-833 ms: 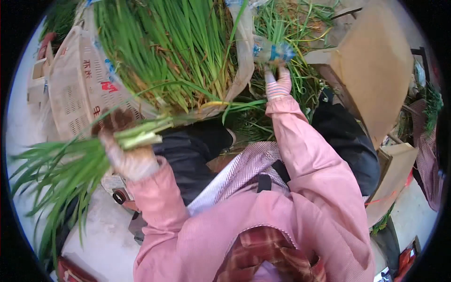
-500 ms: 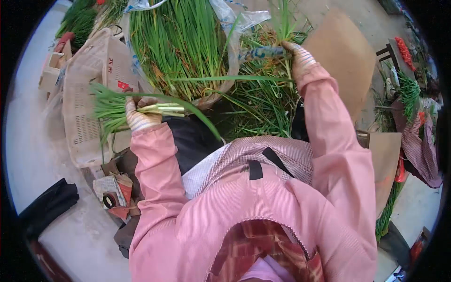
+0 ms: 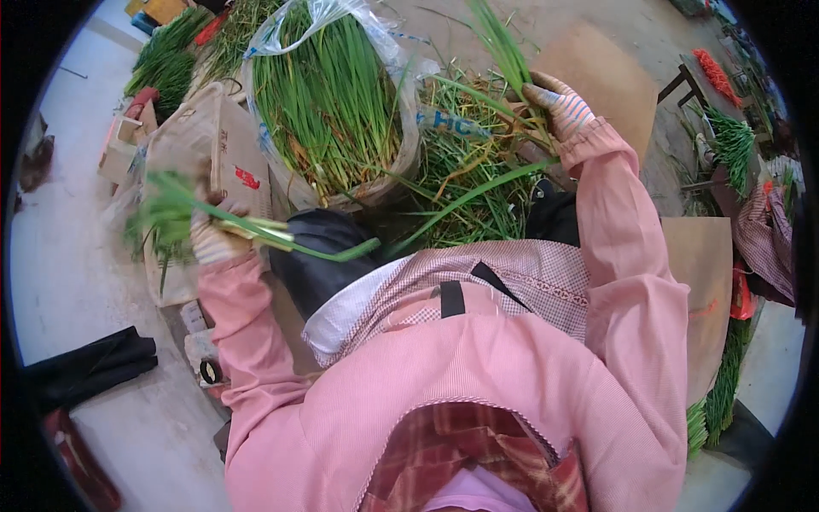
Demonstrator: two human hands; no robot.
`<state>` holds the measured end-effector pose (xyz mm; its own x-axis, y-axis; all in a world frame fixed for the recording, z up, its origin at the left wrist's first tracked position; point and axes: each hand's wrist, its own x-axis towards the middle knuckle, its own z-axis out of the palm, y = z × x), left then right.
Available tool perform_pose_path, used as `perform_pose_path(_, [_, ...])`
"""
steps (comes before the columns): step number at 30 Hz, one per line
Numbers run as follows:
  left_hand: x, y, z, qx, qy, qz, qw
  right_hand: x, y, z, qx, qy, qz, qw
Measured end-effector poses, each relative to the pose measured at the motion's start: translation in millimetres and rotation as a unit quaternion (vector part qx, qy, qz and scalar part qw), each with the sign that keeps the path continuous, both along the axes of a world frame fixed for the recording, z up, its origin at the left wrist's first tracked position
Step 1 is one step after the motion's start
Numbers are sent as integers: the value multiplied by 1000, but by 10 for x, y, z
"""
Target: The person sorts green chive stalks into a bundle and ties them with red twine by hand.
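My left hand (image 3: pixel 223 232), in a striped knit glove, is closed round a bunch of chives (image 3: pixel 166 209). Their green leaves point left and the pale stalk ends point right; one long leaf trails over my knee, and this bunch is blurred by motion. At the upper right my gloved right hand (image 3: pixel 559 104) grips a few long chives (image 3: pixel 502 47), leaves upward and yellowed, ragged ends hanging below. Between the hands stands a clear plastic bag (image 3: pixel 412 128) packed with upright chives (image 3: pixel 328 102). Loose trimmed leaves (image 3: pixel 478 192) lie heaped below my right hand.
A beige plastic crate (image 3: pixel 241 162) stands left of the bag. Cardboard (image 3: pixel 597 81) lies beyond my right hand, with a dark bench (image 3: pixel 725 102) bearing red ties farther right. More green bunches (image 3: pixel 166 72) lie at the far left. A black cloth (image 3: pixel 90 367) is at the lower left.
My left hand has moved left with its bunch. The right hand has shifted slightly right and down, its chives now tilted. The whole view has shifted, showing more of the bag.
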<state>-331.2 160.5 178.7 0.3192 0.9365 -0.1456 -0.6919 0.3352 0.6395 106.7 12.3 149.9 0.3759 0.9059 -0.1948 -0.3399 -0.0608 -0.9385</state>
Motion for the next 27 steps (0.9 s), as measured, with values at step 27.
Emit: perform_pose_path(27, [1112, -56, -236, -115, 107, 94, 983, -1121, -76, -924, 36, -187, 210, 959])
